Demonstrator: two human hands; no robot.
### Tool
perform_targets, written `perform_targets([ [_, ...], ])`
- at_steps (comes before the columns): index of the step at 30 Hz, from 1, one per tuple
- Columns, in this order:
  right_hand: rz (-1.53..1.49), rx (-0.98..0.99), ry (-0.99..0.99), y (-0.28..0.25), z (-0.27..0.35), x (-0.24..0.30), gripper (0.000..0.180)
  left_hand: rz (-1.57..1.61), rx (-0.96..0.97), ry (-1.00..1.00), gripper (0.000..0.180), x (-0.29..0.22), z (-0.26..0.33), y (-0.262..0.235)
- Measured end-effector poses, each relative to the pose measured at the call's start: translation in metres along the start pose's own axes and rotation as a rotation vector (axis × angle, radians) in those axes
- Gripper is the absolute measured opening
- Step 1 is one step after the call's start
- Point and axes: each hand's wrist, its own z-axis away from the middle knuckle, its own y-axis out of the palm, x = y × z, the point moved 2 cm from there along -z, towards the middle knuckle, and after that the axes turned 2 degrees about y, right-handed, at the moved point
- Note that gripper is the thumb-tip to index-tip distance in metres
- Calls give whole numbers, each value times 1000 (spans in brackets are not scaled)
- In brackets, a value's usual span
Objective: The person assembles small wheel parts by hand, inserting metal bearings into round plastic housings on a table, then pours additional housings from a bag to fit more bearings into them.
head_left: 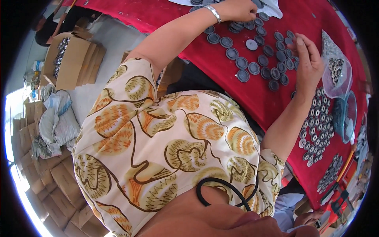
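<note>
Many round grey caps (pixel 242 62) with raised rims lie on a red cloth (pixel 197 53). My left hand (pixel 237 10), with a silver bangle at the wrist, is at the far edge of the caps. Its fingers are curled together, and whatever they may hold is hidden. My right hand (pixel 309 59) is at the right side of the caps. Its thumb and fingers are bent in at a grey cap (pixel 289 41), partly covered by the fingertips. One paler disc (pixel 251 44) lies among the caps between my hands.
Right of my right hand are a clear bag of small metal parts (pixel 336 71), a blue-green plastic basket (pixel 346 118) and rows of metal rings (pixel 316 122). On the left stand an open carton (pixel 73 63), white sacks (pixel 59 118) and stacked boxes (pixel 59 185). Another person's hand (pixel 310 217) is lower right.
</note>
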Motion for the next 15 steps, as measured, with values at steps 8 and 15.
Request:
perform_targets([
  [8,290,-88,2,2,15,-28,16,-107,114,-691,17,-21,-18,-26],
  [15,359,-67,-76,11,17,-13,15,-12,2,60,17,3,-42,13],
])
